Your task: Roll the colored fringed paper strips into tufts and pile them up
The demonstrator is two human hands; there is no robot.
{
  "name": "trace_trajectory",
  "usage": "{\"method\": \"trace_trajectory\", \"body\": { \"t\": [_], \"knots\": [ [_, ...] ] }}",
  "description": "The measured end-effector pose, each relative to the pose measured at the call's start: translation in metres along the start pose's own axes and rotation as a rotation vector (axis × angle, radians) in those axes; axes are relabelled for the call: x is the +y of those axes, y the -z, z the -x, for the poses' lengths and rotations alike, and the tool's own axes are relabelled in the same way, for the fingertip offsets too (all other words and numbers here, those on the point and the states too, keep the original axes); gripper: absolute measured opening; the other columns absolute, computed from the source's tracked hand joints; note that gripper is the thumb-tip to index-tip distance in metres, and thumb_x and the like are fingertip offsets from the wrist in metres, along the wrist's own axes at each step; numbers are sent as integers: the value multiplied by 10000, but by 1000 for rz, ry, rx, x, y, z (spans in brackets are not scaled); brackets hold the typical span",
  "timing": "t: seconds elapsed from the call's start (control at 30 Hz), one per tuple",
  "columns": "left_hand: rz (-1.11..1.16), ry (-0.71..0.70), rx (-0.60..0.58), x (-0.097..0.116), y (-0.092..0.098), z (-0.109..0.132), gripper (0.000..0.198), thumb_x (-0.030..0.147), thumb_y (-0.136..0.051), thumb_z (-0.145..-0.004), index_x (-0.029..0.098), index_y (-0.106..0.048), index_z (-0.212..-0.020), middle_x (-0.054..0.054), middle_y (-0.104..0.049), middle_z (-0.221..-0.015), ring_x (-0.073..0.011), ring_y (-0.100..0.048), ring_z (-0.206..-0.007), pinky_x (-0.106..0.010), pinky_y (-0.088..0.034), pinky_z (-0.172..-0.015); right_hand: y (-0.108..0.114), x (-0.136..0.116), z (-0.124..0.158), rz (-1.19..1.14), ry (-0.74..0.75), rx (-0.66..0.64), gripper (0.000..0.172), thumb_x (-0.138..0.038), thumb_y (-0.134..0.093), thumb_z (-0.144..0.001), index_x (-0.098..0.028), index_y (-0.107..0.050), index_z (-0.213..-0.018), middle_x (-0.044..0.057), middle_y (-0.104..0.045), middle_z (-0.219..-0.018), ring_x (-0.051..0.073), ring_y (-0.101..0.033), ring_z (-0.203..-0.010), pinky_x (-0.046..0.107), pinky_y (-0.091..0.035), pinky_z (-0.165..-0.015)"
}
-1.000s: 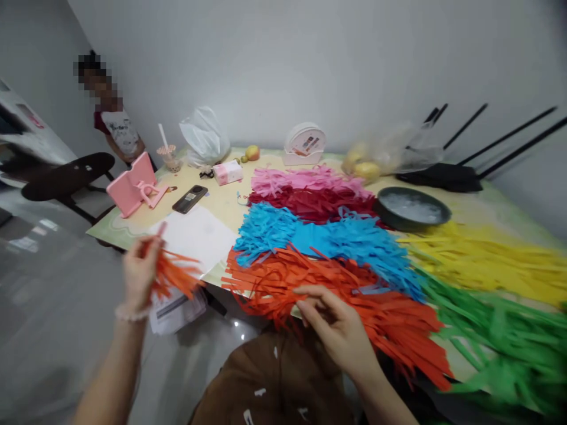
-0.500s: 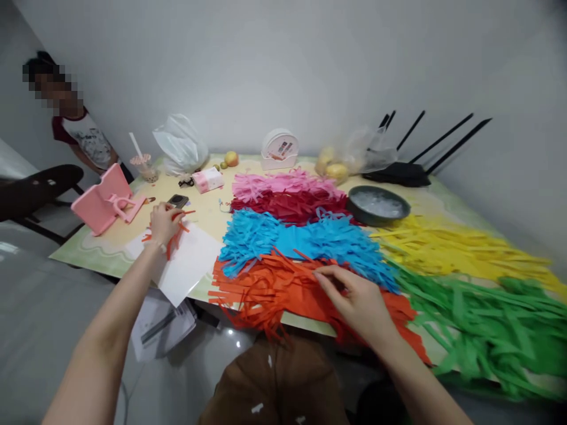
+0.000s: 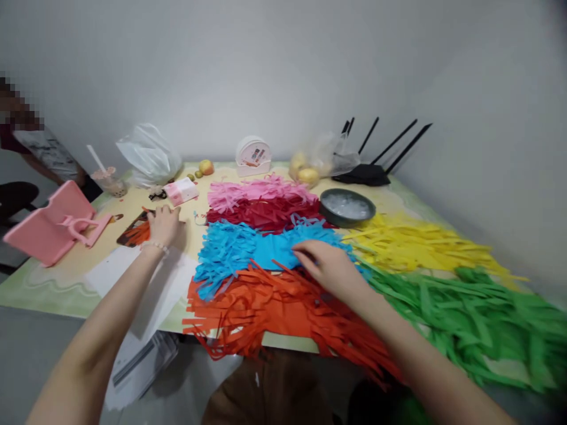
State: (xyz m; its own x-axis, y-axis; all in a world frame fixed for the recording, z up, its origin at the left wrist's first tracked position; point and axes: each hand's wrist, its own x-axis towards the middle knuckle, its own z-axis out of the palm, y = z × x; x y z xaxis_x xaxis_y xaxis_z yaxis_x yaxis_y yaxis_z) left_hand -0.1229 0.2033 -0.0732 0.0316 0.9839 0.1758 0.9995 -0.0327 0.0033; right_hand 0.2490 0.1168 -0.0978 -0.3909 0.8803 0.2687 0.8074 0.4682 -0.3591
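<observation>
On the left of the table, my left hand (image 3: pixel 165 225) rests with fingers apart at the right side of a dark phone (image 3: pixel 125 231). Loose orange paper strips (image 3: pixel 140 234) lie over the phone, beside the fingers. White paper sheets (image 3: pixel 166 289) lie below the wrist. My right hand (image 3: pixel 325 262) hovers over the edge between the blue fringed paper (image 3: pixel 272 251) and the orange fringed paper (image 3: pixel 286 316). Its thumb and index finger are pinched together; whether anything is between them is hidden.
Behind lie dark red (image 3: pixel 266 213) and pink fringed paper (image 3: pixel 261 190); yellow (image 3: pixel 420 245) and green (image 3: pixel 465 307) lie right. A bowl (image 3: pixel 346 208), router (image 3: pixel 363 173), tissue pack (image 3: pixel 181 192), pink stand (image 3: pixel 53 227) and drink cup (image 3: pixel 110 182) stand around. A person (image 3: pixel 51 153) is at far left.
My left hand has moved with the orange strips from above the white paper to the phone, and the strips now lie there. My right hand has shifted from the orange paper toward the blue. The view has turned right.
</observation>
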Motion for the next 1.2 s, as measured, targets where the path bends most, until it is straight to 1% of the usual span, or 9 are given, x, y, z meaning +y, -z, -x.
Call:
{"method": "trace_trajectory", "body": {
  "t": [0.07,0.13,0.23,0.3,0.53,0.63,0.83,1.03,1.2],
  "knots": [
    [68,-182,-42,45,3,5,344,227,-407,-955,71,-634,-1162,-254,-585,-1214,-391,-467,-1207,-557,-313,-1009,-9,1,-20,83,59,-217,225,-185,-494,-963,-149,-701,-1044,132,-734,-1079,238,-667,-1034,322,-483,-909],
    [159,-423,-150,97,-3,13,279,245,-468,-948,147,-681,-1100,-149,-646,-1162,-272,-555,-1124,-383,-379,-1007,-19,2,-32,124,90,-346,182,-178,-542,-947,-143,-717,-982,133,-737,-1017,242,-665,-1005,311,-471,-891],
    [249,-660,-296,162,-25,27,191,264,-640,-868,174,-724,-1015,-96,-695,-1076,-209,-616,-1006,-263,-437,-913,-25,9,-33,174,79,-415,127,-134,-598,-901,-116,-715,-948,155,-719,-996,262,-650,-988,317,-454,-867],
    [273,-709,-351,183,-40,31,221,265,-720,-804,166,-735,-1001,-104,-702,-1056,-219,-634,-970,-263,-458,-867,-24,17,-28,197,60,-430,153,-85,-603,-874,-108,-702,-989,166,-701,-1046,269,-633,-1020,310,-440,-857],
    [331,-697,-435,179,-59,19,383,358,-731,-798,125,-723,-1103,-152,-688,-1132,-264,-648,-1020,-295,-479,-866,-22,35,-23,139,-12,-410,141,-89,-576,-885,-143,-684,-958,112,-707,-994,222,-640,-940,262,-400,-770],
    [355,-667,-463,178,-58,15,388,376,-704,-824,102,-729,-1098,-162,-708,-1126,-274,-657,-1017,-299,-481,-856,-22,35,-25,107,-33,-398,130,-76,-589,-869,-138,-680,-939,102,-714,-970,205,-642,-893,251,-385,-726],
    [386,-647,-521,175,-48,10,266,299,-654,-855,151,-751,-1053,-79,-768,-1029,-198,-693,-883,-234,-477,-760,-20,35,-27,68,-59,-389,97,-88,-637,-840,-145,-684,-901,90,-721,-937,197,-643,-865,242,-372,-695],
    [354,-631,-510,178,-46,11,343,325,-729,-791,138,-741,-1078,-120,-751,-1089,-242,-684,-953,-252,-476,-770,-21,37,-33,46,-86,-393,83,-103,-679,-821,-143,-686,-893,91,-732,-916,203,-651,-849,242,-373,-675],
    [364,-625,-528,177,-47,7,284,291,-692,-825,150,-745,-1065,-99,-765,-1028,-217,-692,-878,-245,-471,-743,-20,39,-36,24,-91,-408,161,-100,-702,-800,-144,-707,-955,96,-746,-950,213,-672,-877,245,-409,-701]
  ]
}}
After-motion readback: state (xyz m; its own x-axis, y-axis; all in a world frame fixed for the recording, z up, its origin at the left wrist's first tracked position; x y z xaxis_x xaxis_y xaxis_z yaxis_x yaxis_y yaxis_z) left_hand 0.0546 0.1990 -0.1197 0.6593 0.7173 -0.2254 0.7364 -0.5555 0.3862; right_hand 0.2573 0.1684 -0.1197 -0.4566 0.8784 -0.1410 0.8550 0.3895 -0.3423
